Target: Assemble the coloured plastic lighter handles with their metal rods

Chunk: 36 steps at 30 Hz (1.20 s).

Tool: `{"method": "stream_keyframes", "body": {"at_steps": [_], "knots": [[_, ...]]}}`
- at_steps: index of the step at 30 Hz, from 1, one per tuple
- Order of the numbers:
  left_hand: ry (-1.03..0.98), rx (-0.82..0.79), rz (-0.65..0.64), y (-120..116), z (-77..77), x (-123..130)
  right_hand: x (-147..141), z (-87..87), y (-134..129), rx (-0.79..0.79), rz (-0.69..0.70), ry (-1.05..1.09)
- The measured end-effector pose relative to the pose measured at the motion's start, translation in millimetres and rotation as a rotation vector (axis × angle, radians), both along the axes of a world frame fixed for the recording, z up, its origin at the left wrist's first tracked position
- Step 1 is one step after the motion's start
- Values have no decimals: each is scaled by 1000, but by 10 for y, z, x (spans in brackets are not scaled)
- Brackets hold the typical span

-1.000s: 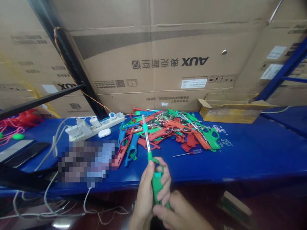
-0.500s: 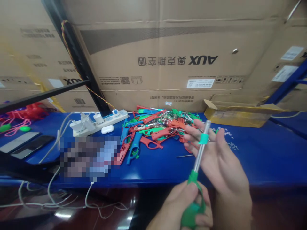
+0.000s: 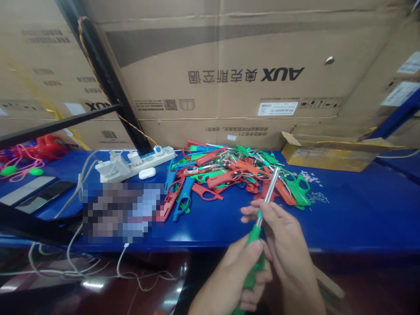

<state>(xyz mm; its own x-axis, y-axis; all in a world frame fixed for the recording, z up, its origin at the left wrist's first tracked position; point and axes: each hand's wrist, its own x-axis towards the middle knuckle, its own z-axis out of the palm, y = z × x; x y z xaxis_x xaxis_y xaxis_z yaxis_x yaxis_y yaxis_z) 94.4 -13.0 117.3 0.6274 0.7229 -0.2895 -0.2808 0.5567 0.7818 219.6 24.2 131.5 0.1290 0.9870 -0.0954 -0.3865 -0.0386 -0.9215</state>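
My left hand is wrapped round the green handle of a long-necked lighter, whose silver metal tube points up and away from me. My right hand pinches that tube low down, at a small teal collar just above the handle. Part of the collar is hidden by the fingers. Beyond both hands lies a heap of red, green and blue lighter parts, several with metal tubes and wires. A loose green lighter casing rests at the heap's right end.
Small white bits and thin metal pieces are scattered on the blue table. An open cardboard box stands at the back right. To the left are a power strip, a white earbud case, phones and trailing cables.
My right hand has gone from open beside the tube to closed on it. The teal collar has moved down the tube towards the handle. My left hand keeps its hold.
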Motion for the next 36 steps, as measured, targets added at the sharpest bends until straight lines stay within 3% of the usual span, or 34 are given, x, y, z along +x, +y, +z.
{"method": "stream_keyframes", "body": {"at_steps": [6,9,13,18,27,36], "knots": [[101,152,172,19,-95,92,12,-107,4,-58,74,-96],[115,203,199,27,-117,118,70,-128,11,6,102,-87],[59,229,198,15,-110,166,162,-187,40,60,237,-22],[117,198,221,-12,-70,242,180,-239,75,99,252,33],[206,183,251,-95,-45,210,95,-124,-10,25,317,110],[406,256,367,-367,95,212,61,-30,-238,131,414,178]]}}
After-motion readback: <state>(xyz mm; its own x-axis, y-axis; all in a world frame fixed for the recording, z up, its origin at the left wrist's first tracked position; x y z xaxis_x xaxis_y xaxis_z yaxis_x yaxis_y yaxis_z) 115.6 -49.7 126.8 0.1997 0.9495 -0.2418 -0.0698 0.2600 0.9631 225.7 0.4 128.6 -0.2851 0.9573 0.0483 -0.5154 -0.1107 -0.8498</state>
